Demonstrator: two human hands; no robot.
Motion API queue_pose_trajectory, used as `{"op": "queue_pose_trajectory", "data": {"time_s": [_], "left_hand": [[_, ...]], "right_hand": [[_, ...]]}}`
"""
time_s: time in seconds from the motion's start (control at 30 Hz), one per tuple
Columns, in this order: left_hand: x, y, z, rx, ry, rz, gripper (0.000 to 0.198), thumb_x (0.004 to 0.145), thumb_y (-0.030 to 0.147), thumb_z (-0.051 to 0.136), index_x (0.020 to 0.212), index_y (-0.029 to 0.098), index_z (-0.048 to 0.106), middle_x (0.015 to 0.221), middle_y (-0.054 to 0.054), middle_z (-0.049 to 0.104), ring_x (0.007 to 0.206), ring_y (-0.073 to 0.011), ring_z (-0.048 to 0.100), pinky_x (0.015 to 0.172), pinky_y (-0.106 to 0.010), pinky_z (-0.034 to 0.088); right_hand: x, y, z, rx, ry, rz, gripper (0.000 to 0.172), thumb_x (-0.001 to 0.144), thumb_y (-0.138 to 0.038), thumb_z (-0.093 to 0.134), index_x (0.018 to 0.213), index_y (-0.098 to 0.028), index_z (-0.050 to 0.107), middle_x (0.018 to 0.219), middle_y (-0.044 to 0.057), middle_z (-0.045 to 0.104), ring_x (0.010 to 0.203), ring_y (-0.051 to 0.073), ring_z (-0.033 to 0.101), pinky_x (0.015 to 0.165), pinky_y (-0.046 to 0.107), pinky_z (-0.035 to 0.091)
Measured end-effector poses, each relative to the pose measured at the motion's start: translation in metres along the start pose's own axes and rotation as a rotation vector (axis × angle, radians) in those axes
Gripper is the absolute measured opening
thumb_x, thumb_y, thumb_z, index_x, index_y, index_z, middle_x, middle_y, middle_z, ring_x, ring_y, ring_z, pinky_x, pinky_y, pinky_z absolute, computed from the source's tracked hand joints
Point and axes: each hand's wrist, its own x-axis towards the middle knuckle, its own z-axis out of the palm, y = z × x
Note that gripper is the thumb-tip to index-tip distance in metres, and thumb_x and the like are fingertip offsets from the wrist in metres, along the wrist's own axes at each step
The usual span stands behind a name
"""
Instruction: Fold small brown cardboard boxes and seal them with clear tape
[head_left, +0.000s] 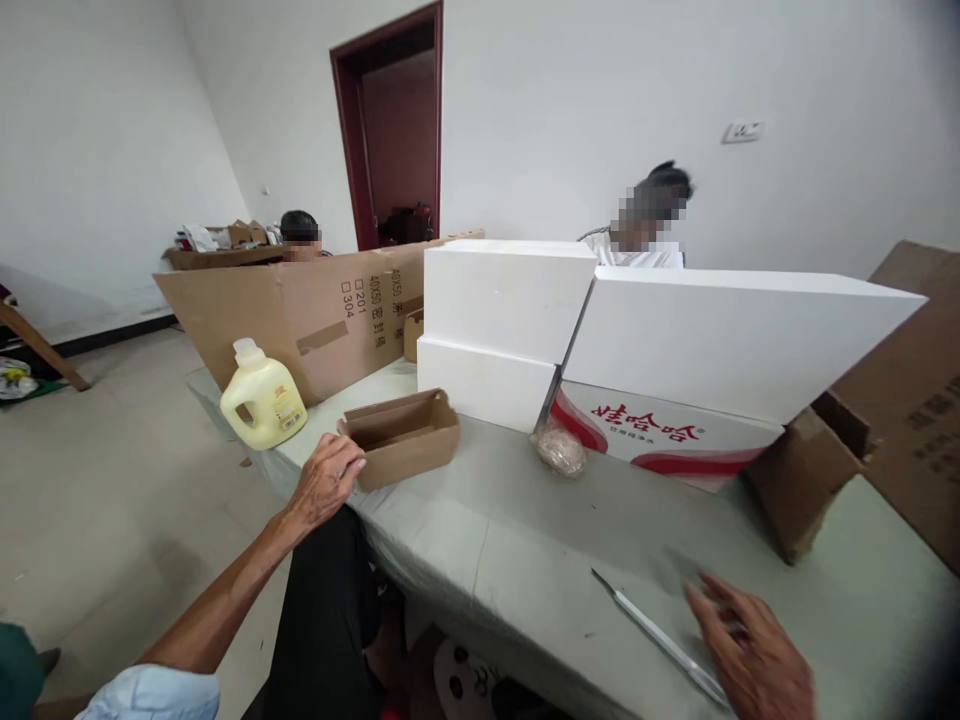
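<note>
At the table's left edge my left hand (330, 478) is closed, its fingers pinching the near left end of a small open-topped cardboard box (409, 455). My right hand (754, 645) is low on the right, just over the tabletop, with its fingers curved and apart and nothing visible in them. A slim silver craft knife (660, 630) lies beside it, blade pointing away to the left; the handle's near end reaches close to the hand, and I cannot tell whether they touch. Behind the box stands a pale yellow jug (264, 398) with a handle and cap.
White boxes (510, 300) are stacked across the table (495, 540), above a red-and-white printed carton (667, 435). A clear wad of tape or plastic (560, 450) sits before them. Cardboard sheets (322, 320) and a brown carton (810, 480) flank them. Two people (637, 235) are behind.
</note>
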Motion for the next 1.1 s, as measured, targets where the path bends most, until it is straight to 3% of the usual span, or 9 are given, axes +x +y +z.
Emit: {"op": "queue_pose_trajectory", "data": {"time_s": [0.1,0.17,0.3,0.43,0.53,0.67,0.8,0.93,1.1], "left_hand": [[-0.010,0.053,0.006,-0.234,0.048,0.174,0.032,0.112,0.030,0.046,0.095,0.019,0.071,0.094,-0.007,0.071,0.096,-0.0233,0.058,0.093,-0.039,0.048],[-0.005,0.078,0.005,-0.365,-0.012,0.220,0.030,0.111,0.030,0.047,0.092,0.020,0.068,0.093,-0.007,0.069,0.095,-0.0231,0.058,0.090,-0.038,0.048],[0.026,0.091,0.006,-0.650,-0.235,0.173,0.031,0.106,0.038,0.053,0.080,0.021,0.060,0.082,-0.003,0.063,0.083,-0.0200,0.057,0.081,-0.035,0.049],[0.061,0.081,0.032,-0.902,-0.433,-0.055,0.038,0.100,0.053,0.058,0.084,0.019,0.062,0.077,-0.001,0.062,0.072,-0.0171,0.060,0.069,-0.030,0.052],[0.059,0.080,0.048,-0.895,-0.392,-0.088,0.042,0.095,0.052,0.067,0.120,0.019,0.067,0.108,-0.009,0.071,0.098,-0.0240,0.071,0.079,-0.034,0.058],[0.012,0.083,0.042,-0.780,-0.436,0.134,0.105,0.077,0.047,0.094,0.166,0.033,0.039,0.173,-0.018,0.037,0.154,-0.0409,0.048,0.109,-0.051,0.058],[-0.039,0.088,0.038,-0.481,-0.468,0.345,0.147,0.063,0.026,0.105,0.174,0.038,0.010,0.181,-0.020,0.022,0.164,-0.0455,0.032,0.124,-0.064,0.046],[-0.052,0.095,0.055,-0.323,-0.291,0.513,0.146,0.066,0.012,0.102,0.174,0.035,0.006,0.175,-0.026,0.033,0.162,-0.0492,0.033,0.121,-0.071,0.046],[-0.027,0.098,0.053,-0.410,-0.133,0.455,0.127,0.076,0.021,0.093,0.172,0.027,0.010,0.167,-0.026,0.041,0.159,-0.0475,0.040,0.123,-0.069,0.045]], "right_hand": [[-0.002,-0.081,0.017,0.251,-0.225,-0.088,0.079,0.088,-0.074,0.066,0.152,-0.028,0.057,0.140,0.016,0.066,0.120,0.035,0.069,0.095,0.049,0.062],[-0.007,-0.119,0.027,0.354,-0.363,-0.118,0.097,0.087,-0.072,0.072,0.168,-0.030,0.037,0.163,0.015,0.050,0.147,0.036,0.053,0.116,0.055,0.051],[-0.017,-0.147,0.029,0.564,-0.570,-0.044,0.122,0.082,-0.074,0.080,0.176,-0.035,0.012,0.180,0.015,0.025,0.163,0.040,0.029,0.128,0.064,0.033],[-0.020,-0.159,0.015,0.717,-0.721,0.147,0.115,0.085,-0.075,0.077,0.175,-0.033,0.019,0.177,0.014,0.033,0.160,0.040,0.037,0.124,0.059,0.041],[-0.021,-0.167,0.010,0.770,-0.762,0.319,0.098,0.088,-0.072,0.075,0.168,-0.029,0.040,0.168,0.012,0.050,0.149,0.038,0.051,0.118,0.053,0.048],[-0.021,-0.163,0.009,0.859,-0.757,0.559,0.076,0.087,-0.071,0.075,0.147,-0.025,0.066,0.144,0.011,0.071,0.130,0.035,0.067,0.104,0.047,0.057],[-0.014,-0.158,0.010,0.869,-0.759,0.719,0.066,0.086,-0.068,0.076,0.134,-0.023,0.072,0.123,0.011,0.078,0.109,0.032,0.072,0.080,0.039,0.061],[-0.004,-0.171,0.006,0.877,-0.809,0.834,0.060,0.091,-0.072,0.069,0.125,-0.023,0.073,0.116,0.012,0.078,0.098,0.027,0.071,0.069,0.033,0.059],[0.000,-0.190,-0.019,0.967,-0.934,0.793,0.064,0.094,-0.080,0.063,0.129,-0.028,0.072,0.129,0.011,0.074,0.097,0.024,0.070,0.071,0.035,0.063]]}}
